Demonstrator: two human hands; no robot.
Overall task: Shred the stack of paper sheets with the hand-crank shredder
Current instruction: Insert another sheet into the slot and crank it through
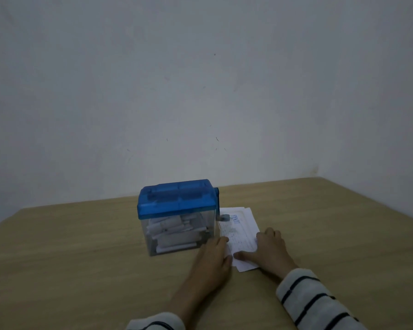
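Observation:
The hand-crank shredder [178,215] stands mid-table, with a blue lid and a clear bin holding white paper strips. Its crank [221,211] hangs on the right side. A stack of printed paper sheets [240,231] lies flat on the table just right of the shredder. My left hand [214,258] rests on the stack's near left edge, fingers fairly straight. My right hand [268,248] lies on the stack's right edge, with the thumb stretched across the near corner of the paper. Whether either hand pinches a sheet is unclear.
The wooden table [81,270] runs up to a plain pale wall [200,91] behind the shredder. Its right edge slants down at the far right. My striped sleeves [315,301] enter from the bottom.

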